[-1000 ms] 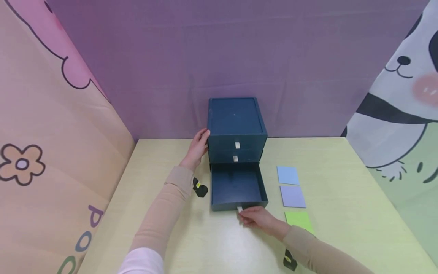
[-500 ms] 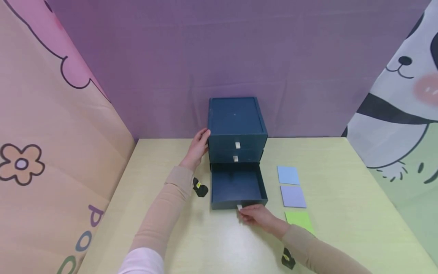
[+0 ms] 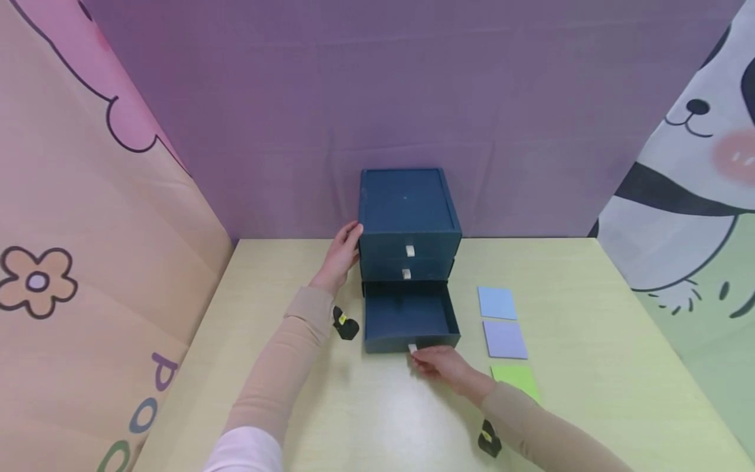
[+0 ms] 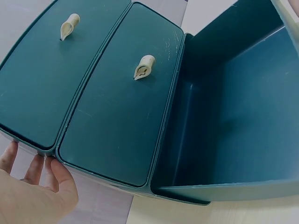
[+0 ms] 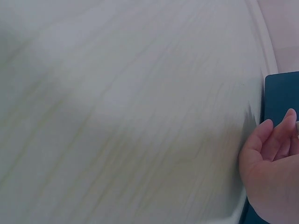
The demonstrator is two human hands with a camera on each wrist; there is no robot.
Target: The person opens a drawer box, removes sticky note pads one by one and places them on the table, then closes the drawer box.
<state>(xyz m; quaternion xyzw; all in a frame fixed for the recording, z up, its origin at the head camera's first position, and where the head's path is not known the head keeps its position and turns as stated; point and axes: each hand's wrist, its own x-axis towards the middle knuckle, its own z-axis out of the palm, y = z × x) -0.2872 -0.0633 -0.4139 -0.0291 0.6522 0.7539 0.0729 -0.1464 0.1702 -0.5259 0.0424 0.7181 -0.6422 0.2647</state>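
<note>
A dark blue drawer cabinet point(image 3: 407, 200) stands near the back edge of the table. Its bottom drawer point(image 3: 407, 314) is pulled out and shows a bare floor inside. Two upper drawers are closed, each with a pale pull tab. With loosely bent fingers, my left hand point(image 3: 339, 255) rests against the cabinet's left side; in the left wrist view, the fingertips of that hand point(image 4: 39, 186) touch the casing edge. My right hand point(image 3: 445, 367) pinches the bottom drawer's pale tab point(image 3: 412, 349). From the right wrist, the drawer front point(image 5: 282, 95) shows only partly behind the curled fingers.
Right of the drawer lie a blue square pad point(image 3: 497, 303), a purple one point(image 3: 505, 339) and a green one point(image 3: 516, 381), the last partly covered by my right forearm. Small black pieces with yellow marks point(image 3: 345, 324) show beside both forearms. A purple curtain point(image 3: 407, 98) hangs behind the cabinet.
The bottom drawer has slid a little way in toward the cabinet, my right hand moving forward with its tab. My left hand and the pads have stayed in place.
</note>
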